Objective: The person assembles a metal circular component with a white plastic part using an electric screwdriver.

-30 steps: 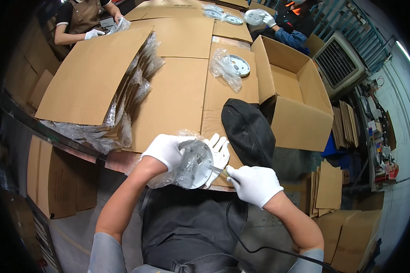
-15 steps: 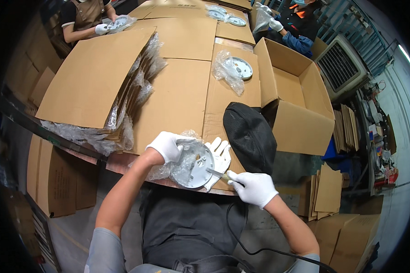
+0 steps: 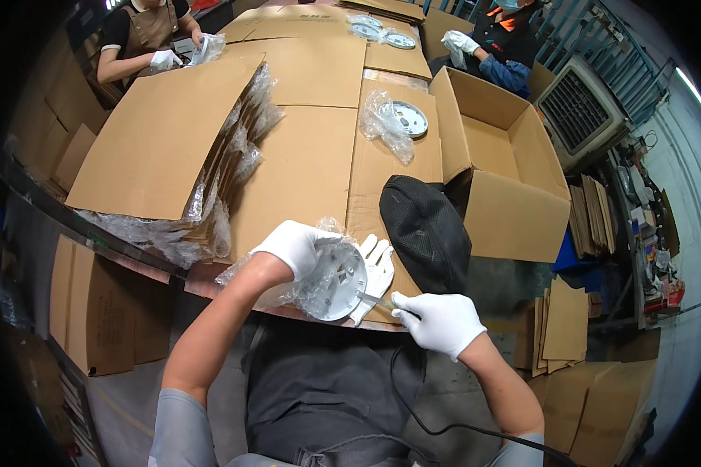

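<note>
A round light-grey disc point(image 3: 339, 289) with moulded bosses and a raised rim lies tilted at the table's front edge. Clear plastic film point(image 3: 313, 282) is bunched over its left part. My left hand point(image 3: 292, 247), in a white glove, is closed on the disc's upper left edge. In my gloved right hand point(image 3: 442, 321) is a knife-like tool with a thin flat metal blade point(image 3: 375, 300). The blade's tip meets the disc's right rim; whether it cuts or scrapes I cannot tell. An unworn white glove point(image 3: 378, 268) lies partly under the disc.
Beside the tool lies a black mesh cap point(image 3: 424, 229), with an open cardboard box point(image 3: 514, 210) beyond it. A stack of cardboard sheets and film point(image 3: 163, 140) stands left. Another disc point(image 3: 405, 118) sits farther back. Two co-workers handle parts across the table. A black cable point(image 3: 444, 428) hangs below.
My left hand has moved slightly right and down, and the disc has tilted more. The blade stays at the rim. The right co-worker's hands have come together; the left co-worker's disc has turned.
</note>
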`<action>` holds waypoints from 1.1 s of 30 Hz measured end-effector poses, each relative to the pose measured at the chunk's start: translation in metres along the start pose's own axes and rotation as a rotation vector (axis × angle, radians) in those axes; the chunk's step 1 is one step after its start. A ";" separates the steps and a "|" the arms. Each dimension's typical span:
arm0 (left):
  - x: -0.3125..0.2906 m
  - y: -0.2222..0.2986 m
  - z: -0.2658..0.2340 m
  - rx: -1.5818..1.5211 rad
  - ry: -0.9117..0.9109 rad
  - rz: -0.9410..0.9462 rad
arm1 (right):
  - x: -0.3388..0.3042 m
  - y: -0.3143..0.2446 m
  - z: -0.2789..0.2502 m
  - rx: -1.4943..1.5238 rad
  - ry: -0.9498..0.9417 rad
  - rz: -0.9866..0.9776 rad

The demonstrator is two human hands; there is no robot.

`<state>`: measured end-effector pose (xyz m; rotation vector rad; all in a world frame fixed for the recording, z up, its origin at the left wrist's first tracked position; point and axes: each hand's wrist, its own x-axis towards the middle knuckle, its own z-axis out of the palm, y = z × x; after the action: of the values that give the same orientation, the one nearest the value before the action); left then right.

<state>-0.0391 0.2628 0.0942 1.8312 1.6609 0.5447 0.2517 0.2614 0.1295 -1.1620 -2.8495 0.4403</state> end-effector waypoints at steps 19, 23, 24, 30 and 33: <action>-0.008 -0.020 0.003 -0.157 -0.018 -0.108 | -0.023 0.006 0.062 0.368 0.194 0.197; -0.018 -0.007 0.000 -0.013 0.226 0.041 | -0.044 0.014 0.071 0.597 0.387 0.219; -0.023 -0.002 -0.002 0.016 0.305 0.059 | -0.048 0.012 0.071 0.649 0.417 0.273; -0.039 0.009 0.026 0.434 0.485 0.492 | -0.063 0.012 0.084 0.754 0.498 0.389; -0.031 -0.003 0.036 0.342 0.482 0.463 | -0.061 0.016 0.092 0.925 0.548 0.430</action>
<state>-0.0211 0.2266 0.0686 2.5139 1.7014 1.0141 0.2940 0.2072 0.0413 -1.3458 -1.5916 1.0844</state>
